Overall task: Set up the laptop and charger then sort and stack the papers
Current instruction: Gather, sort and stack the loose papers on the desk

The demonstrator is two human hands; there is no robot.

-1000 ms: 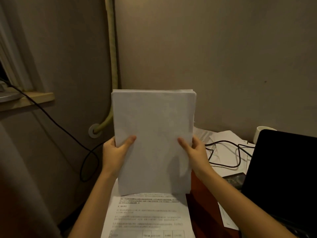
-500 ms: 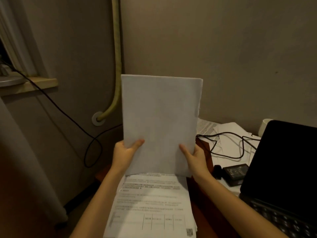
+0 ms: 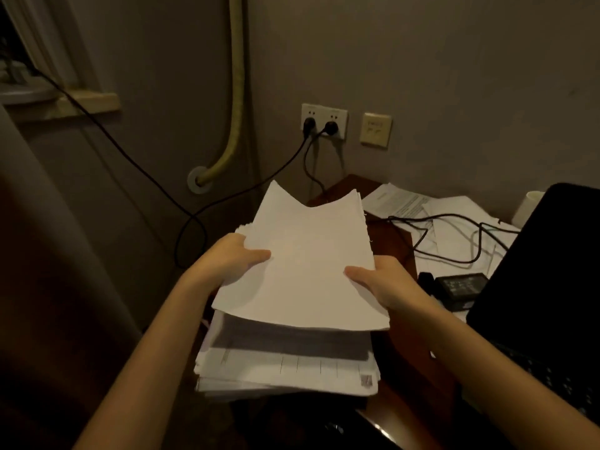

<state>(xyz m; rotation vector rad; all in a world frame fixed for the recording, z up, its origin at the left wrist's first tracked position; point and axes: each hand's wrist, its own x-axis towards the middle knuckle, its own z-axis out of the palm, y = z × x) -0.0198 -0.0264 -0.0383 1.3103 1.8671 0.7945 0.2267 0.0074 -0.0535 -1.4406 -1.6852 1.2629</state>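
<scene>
The desk [image 3: 401, 378] is dark reddish wood, and my open laptop [image 3: 552, 271] fills its right side, screen dark, keys just showing near the front edge. A thick stack of printed papers [image 3: 285, 368] sits at the desk's left front corner, overhanging the left edge. Just above it I hold a sheaf of blank sheets [image 3: 308, 264], its far edge sagging in the middle. My left hand [image 3: 227, 258] grips the sheaf's left edge, thumb on top; my right hand [image 3: 386, 284] grips the right edge the same way. Loose papers [image 3: 454, 228] lie along the back edge with a black cable [image 3: 454, 254] looped across them. The charger brick [image 3: 461, 284] rests between my right hand and the laptop.
</scene>
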